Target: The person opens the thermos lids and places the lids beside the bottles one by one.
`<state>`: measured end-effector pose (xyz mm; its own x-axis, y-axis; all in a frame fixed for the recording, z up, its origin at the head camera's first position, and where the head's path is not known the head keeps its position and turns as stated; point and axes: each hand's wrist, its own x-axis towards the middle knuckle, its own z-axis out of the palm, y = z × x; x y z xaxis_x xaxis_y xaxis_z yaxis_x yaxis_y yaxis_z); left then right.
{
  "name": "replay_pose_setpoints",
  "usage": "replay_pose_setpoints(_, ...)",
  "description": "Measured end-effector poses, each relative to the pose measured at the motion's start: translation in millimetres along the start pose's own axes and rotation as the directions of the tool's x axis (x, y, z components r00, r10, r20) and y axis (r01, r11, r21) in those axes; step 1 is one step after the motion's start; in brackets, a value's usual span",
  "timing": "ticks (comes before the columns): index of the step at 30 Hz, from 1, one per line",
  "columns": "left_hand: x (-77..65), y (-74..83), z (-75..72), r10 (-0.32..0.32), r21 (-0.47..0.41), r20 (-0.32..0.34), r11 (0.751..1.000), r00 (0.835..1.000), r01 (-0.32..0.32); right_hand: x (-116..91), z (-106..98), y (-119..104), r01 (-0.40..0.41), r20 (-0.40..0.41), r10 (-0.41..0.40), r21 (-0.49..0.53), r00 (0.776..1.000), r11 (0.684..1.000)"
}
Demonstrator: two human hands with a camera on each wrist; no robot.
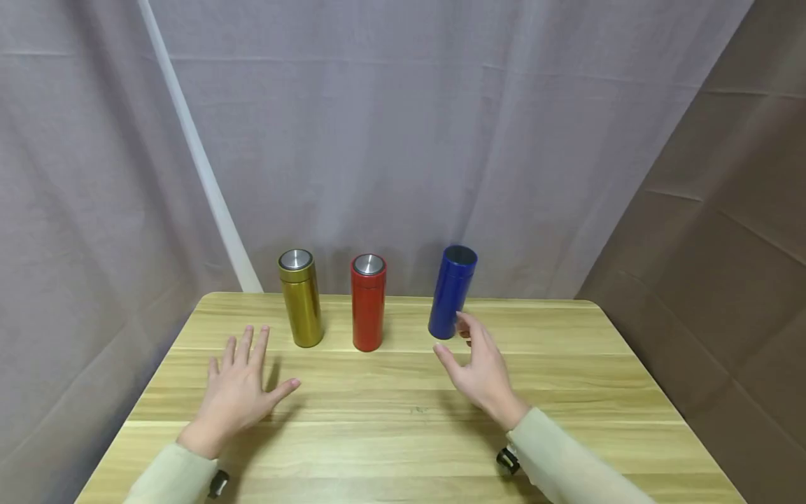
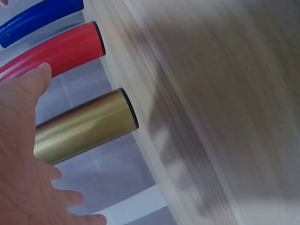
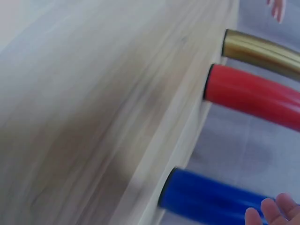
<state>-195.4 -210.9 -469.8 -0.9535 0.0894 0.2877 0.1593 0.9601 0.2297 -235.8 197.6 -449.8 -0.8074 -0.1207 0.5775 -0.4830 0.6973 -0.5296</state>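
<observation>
Three upright vacuum flasks stand in a row toward the back of the table: a gold flask (image 1: 303, 308), a red flask (image 1: 368, 308) and a blue flask (image 1: 450, 294). The gold and red ones show silver lid tops; the blue one's top is dark. My left hand (image 1: 238, 395) is held out with fingers spread, in front and left of the gold flask, holding nothing. Beside the blue flask's lower right is my right hand (image 1: 483, 367), its thumb apart from slightly bent fingers. Whether those fingertips touch the flask I cannot tell.
The wooden table (image 1: 390, 448) has its back edge close behind the flasks. A grey curtain (image 1: 378, 140) hangs behind, with a pale slanting strip (image 1: 201, 157) at left. A brown cloth wall (image 1: 711, 280) borders the right side.
</observation>
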Motion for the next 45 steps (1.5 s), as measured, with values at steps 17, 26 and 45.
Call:
replay_pose_setpoints(17, 1.4, 1.7, -0.7, 0.006, -0.083, 0.018, 0.997, 1.000, -0.004, 18, 44, -58, -0.007, 0.002, 0.006, 0.329, 1.000, 0.944)
replay_pose_setpoints(26, 4.3, -0.9, 1.6, 0.004, -0.111, 0.013, 0.994, 1.000, -0.003, 27, 65, -82, -0.041, 0.069, 0.012, 0.436, 0.998, 0.899)
replay_pose_setpoints(45, 41.9, 3.7, 18.3, -0.014, -0.419, -0.012, 0.908, 1.000, 0.007, 63, 111, -138, 0.028, 0.168, -0.136, 0.525, 0.976, 0.850)
